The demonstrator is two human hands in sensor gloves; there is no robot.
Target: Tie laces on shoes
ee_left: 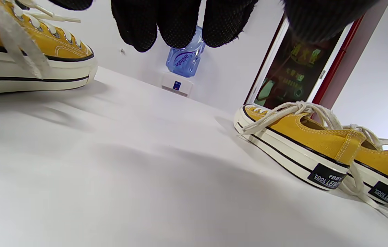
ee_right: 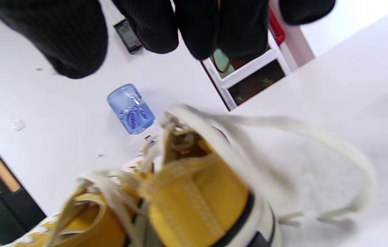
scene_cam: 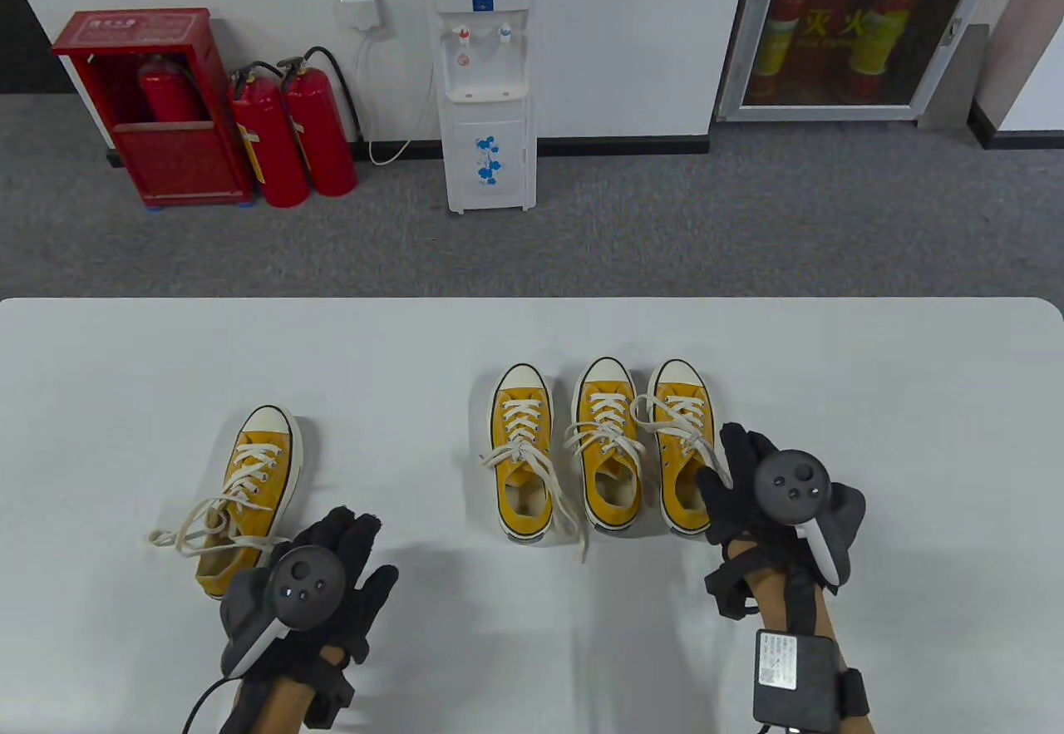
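Four yellow canvas sneakers with white laces stand on the white table (scene_cam: 125, 401). One sneaker (scene_cam: 253, 476) stands apart at the left, its laces (scene_cam: 195, 530) lying in loose loops by the heel. My left hand (scene_cam: 357, 539) hovers just right of that heel, its fingers (ee_left: 177, 31) relaxed and holding nothing. Three sneakers stand in a row: left (scene_cam: 522, 451), middle (scene_cam: 609, 443), right (scene_cam: 683, 443). My right hand (scene_cam: 731, 460) is at the right sneaker's heel (ee_right: 194, 202), fingers (ee_right: 197, 31) above it and holding nothing. A blurred lace loop (ee_right: 283, 123) trails from that sneaker.
Beyond the table's far edge (scene_cam: 532, 302) is grey carpet with a water dispenser (scene_cam: 489, 77), two fire extinguishers (scene_cam: 291, 135), a red cabinet (scene_cam: 158, 102) and a glazed wall cabinet (scene_cam: 856, 27). A lace end (scene_cam: 582, 547) trails from the row's left sneaker.
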